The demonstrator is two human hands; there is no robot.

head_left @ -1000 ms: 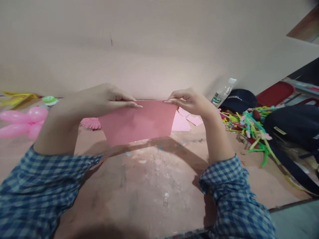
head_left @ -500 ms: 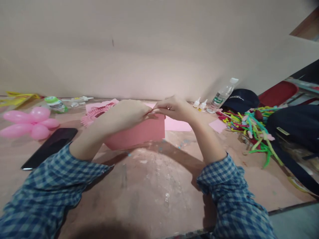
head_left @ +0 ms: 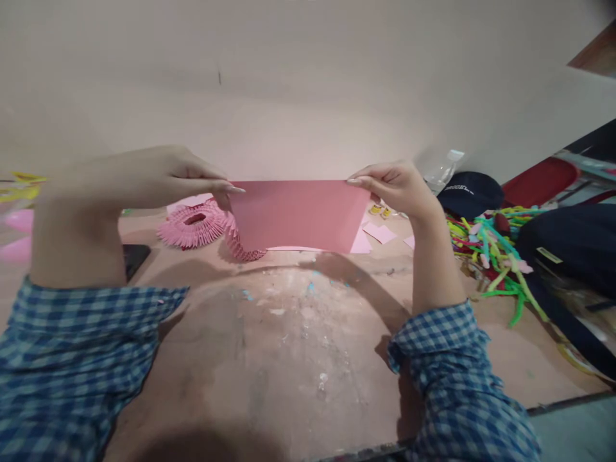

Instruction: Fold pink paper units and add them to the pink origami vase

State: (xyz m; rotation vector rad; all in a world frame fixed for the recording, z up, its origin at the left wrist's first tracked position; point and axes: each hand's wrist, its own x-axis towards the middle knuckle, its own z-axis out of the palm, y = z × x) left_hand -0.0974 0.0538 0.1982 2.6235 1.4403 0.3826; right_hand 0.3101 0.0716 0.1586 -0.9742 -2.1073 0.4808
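A pink sheet of paper (head_left: 298,215) is held up above the table, its top edge straight and level. My left hand (head_left: 192,179) pinches its upper left corner between thumb and fingers. At the upper right corner, my right hand (head_left: 387,183) grips it the same way. Behind the sheet and to its left lies a ring of folded pink paper pieces (head_left: 195,224), with a curved tail of the same pieces (head_left: 243,247) partly hidden by the sheet. Small pink paper squares (head_left: 380,232) lie by the right hand.
Coloured pipe cleaners (head_left: 500,244) are heaped at the right, beside a dark cap (head_left: 469,192) and a dark bag (head_left: 572,250). A plastic bottle (head_left: 447,168) stands against the wall. At the left are a phone (head_left: 136,258), mostly hidden, and pink balloons (head_left: 17,237).
My hands were together at the middle of the pink paper's top edge. Now they are apart at its two upper corners, and the sheet is raised and stretched between them.
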